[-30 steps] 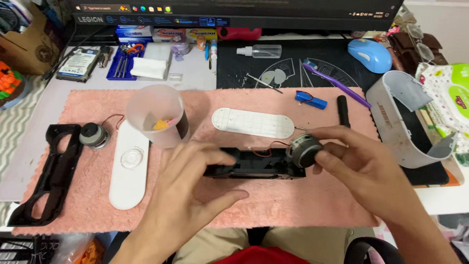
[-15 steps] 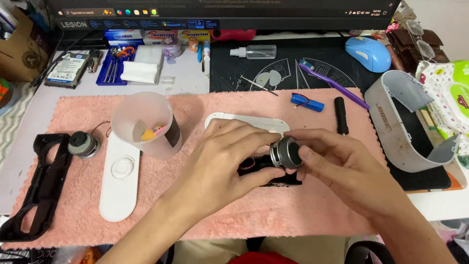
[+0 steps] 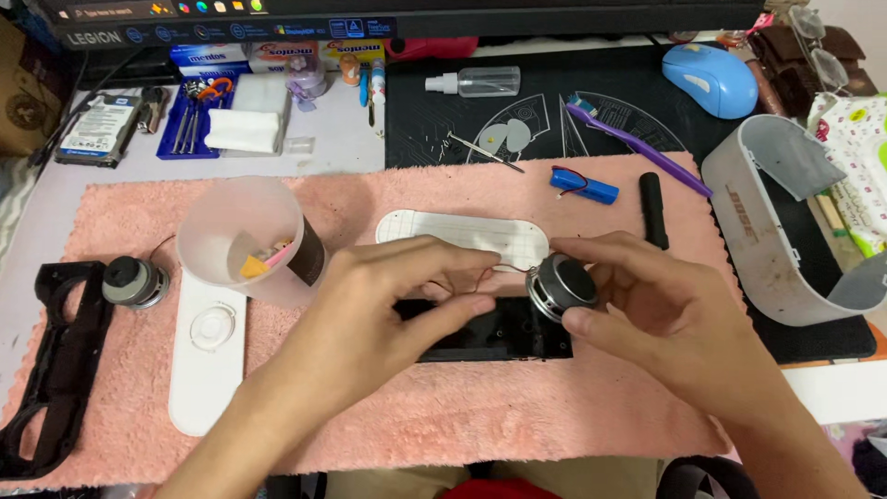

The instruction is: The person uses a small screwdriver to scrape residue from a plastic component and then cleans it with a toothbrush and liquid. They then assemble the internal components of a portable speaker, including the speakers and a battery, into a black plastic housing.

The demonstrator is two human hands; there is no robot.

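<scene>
While right hand [image 3: 665,314] pinches round speaker driver [image 3: 562,285], cone tilted up-left, left hand [image 3: 397,305] fingers pressing black frame [image 3: 499,333] lying left-right

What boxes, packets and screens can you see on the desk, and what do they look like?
Monitor: along the top edge, wide, dark, a strip of small coloured icons.
Candy boxes: top, left of centre, flat, blue and white.
Wet-wipes packet: far right, soft, white and green.
Cardboard box: top left corner, brown.
Hard drive: upper left, flat rectangle, white label.
</scene>
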